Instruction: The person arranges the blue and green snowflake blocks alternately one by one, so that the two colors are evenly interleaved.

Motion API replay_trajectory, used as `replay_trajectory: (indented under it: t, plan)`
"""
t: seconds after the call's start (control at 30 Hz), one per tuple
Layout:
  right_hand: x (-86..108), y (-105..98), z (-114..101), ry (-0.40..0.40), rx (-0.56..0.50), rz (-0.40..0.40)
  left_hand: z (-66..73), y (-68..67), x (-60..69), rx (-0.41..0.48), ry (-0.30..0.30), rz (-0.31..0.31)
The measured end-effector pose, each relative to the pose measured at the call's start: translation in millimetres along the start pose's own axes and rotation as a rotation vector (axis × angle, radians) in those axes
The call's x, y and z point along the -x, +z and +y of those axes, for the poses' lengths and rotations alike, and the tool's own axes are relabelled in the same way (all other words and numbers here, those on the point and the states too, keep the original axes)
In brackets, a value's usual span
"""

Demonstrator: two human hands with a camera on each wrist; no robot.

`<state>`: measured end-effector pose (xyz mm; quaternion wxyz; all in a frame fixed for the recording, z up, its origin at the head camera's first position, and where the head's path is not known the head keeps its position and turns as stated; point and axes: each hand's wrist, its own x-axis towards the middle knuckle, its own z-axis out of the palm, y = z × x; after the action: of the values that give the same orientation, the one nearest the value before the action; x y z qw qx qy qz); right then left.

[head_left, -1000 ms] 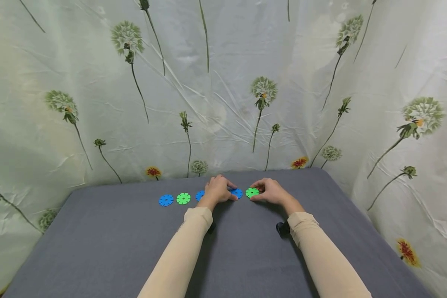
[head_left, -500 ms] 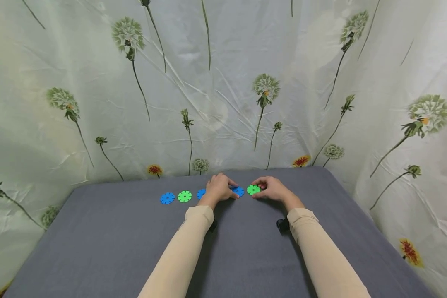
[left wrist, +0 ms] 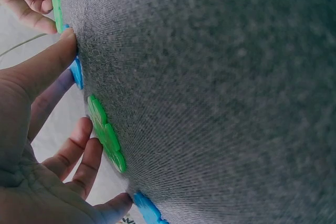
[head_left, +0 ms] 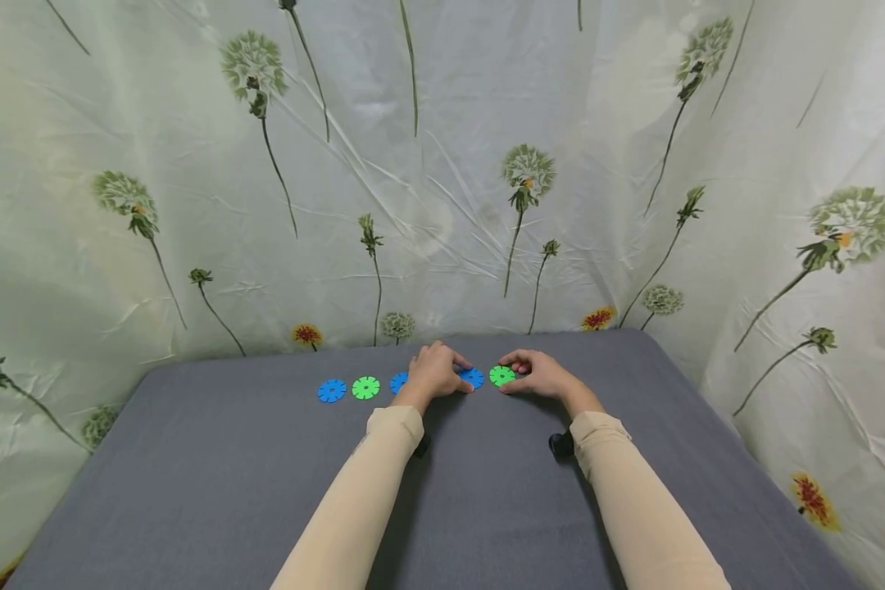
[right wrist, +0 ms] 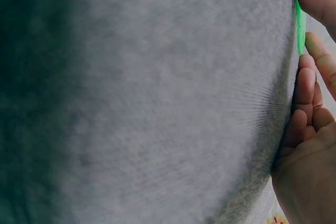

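Note:
Flat slotted plastic discs, blue and green by turns, lie in a row on the grey cloth. My left hand [head_left: 433, 377] holds the edges of a blue slotted disc [head_left: 474, 378] between thumb and index finger. Just right of it, a green slotted disc [head_left: 502, 376] sits between the thumb and index finger of my right hand [head_left: 547, 378]; its other fingers are curled in. Below my left hand's other fingers lies another green disc [left wrist: 107, 135], hidden from the head view. Whether the two held discs touch, I cannot tell.
Further left in the row are a partly covered blue disc [head_left: 398, 383], a green disc [head_left: 365, 388] and a blue disc [head_left: 332, 391]. The grey-covered table [head_left: 192, 475] ends at a flower-printed curtain [head_left: 442, 180] behind and at the sides.
The whole head view has shifted slightly. Both hands keep their places on the blue and green discs, and the row looks the same.

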<state>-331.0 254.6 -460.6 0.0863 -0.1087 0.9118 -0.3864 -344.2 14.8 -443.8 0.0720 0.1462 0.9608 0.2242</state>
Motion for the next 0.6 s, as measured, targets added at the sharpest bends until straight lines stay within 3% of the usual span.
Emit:
replay_trajectory:
  t: [0.6]
  plan:
    - [3.2, 1.6, -3.9, -0.001, -0.038, 0.010, 1.9, -1.9, 0.1, -0.036, -0.002, -0.015]
